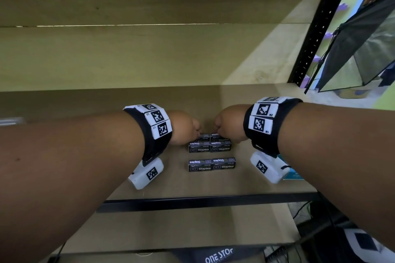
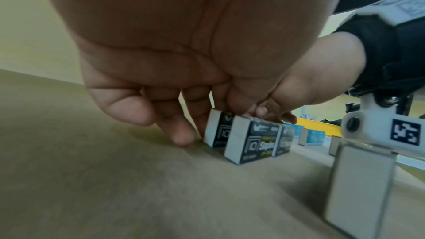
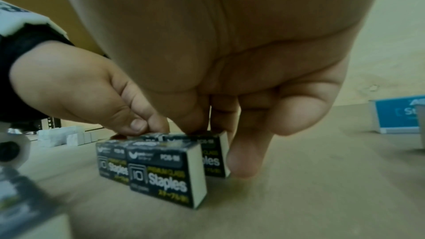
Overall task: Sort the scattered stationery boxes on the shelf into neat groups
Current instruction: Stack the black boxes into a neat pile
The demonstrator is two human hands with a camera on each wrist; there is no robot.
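On a wooden shelf (image 1: 245,181), the left hand (image 1: 183,127) and right hand (image 1: 228,125) each pinch a black staple box in the back row (image 1: 210,136), fingers curled around its ends. Two more rows of black boxes (image 1: 211,164) sit nearer. Best to press both boxes together, ends flush, squared against the row in front.

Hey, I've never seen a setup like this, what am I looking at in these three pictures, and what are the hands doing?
No machine here: a person wears cameras. The head view looks down at both arms on a wooden shelf; the two close-ups come from cameras strapped under each wrist. The left hand and right hand each curl their fingers round the back row of small black cardboard staple boxes. More black staple boxes sit in rows in front. A blue box stands off to the right.
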